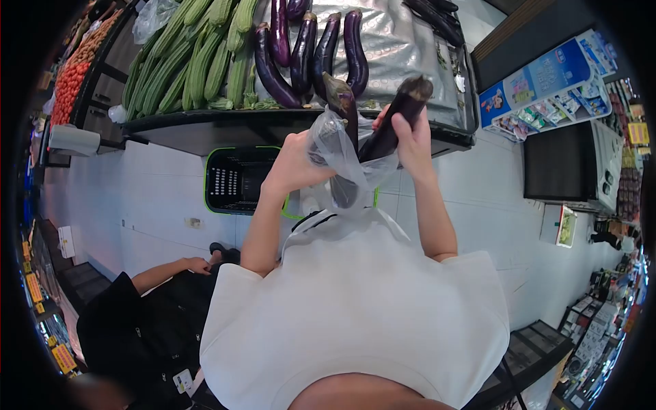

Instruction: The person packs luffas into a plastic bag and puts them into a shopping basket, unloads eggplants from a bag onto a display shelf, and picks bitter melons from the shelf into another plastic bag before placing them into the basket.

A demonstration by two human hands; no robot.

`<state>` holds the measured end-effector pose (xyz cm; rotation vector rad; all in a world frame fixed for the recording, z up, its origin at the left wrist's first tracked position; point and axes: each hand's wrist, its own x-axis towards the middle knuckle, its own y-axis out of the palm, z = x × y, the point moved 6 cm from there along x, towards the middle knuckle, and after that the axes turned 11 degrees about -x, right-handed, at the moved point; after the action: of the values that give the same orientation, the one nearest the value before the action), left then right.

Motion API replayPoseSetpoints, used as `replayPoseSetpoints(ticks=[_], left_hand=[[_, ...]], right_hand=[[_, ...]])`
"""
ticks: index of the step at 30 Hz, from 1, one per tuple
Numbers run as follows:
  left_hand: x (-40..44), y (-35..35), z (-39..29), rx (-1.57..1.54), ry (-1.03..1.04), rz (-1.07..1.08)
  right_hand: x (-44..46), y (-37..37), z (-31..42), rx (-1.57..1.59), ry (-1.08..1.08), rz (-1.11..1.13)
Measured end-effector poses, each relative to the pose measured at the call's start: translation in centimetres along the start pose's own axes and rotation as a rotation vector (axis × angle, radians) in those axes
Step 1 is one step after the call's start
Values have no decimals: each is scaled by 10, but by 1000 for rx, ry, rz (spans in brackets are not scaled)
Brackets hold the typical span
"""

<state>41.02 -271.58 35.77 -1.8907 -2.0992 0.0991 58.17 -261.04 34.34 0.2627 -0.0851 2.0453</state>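
My left hand point(298, 164) grips a clear plastic bag point(347, 179) at its open top, in front of my chest. Inside the bag are eggplants, one of them point(347, 113) with its stem end sticking out upward. My right hand point(411, 142) is wrapped round another dark purple eggplant point(398, 124), tilted, its stem up to the right and its lower end at the bag's mouth. Beyond my hands, several eggplants point(305, 58) lie on the silver-lined display stand point(403, 55).
Green ridged gourds point(205, 61) lie left on the stand, whose black front edge point(205, 126) faces me. A black basket point(239, 179) with green trim is on the floor. A person in black point(147, 318) is at lower left. A blue snack rack point(540, 82) stands right.
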Motion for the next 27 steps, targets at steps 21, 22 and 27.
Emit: replayPoseSetpoints(ticks=[21,22,27], left_hand=[[-59,-20,76,155,-192,-397],[-58,-17,82,195,-220,-353],[-67,-17,98,-174,-240,-339]], right_hand=[[80,69,9,-57,-89,153],[81,71,22,46,-147,186],[119,26,53,504,-67,81]])
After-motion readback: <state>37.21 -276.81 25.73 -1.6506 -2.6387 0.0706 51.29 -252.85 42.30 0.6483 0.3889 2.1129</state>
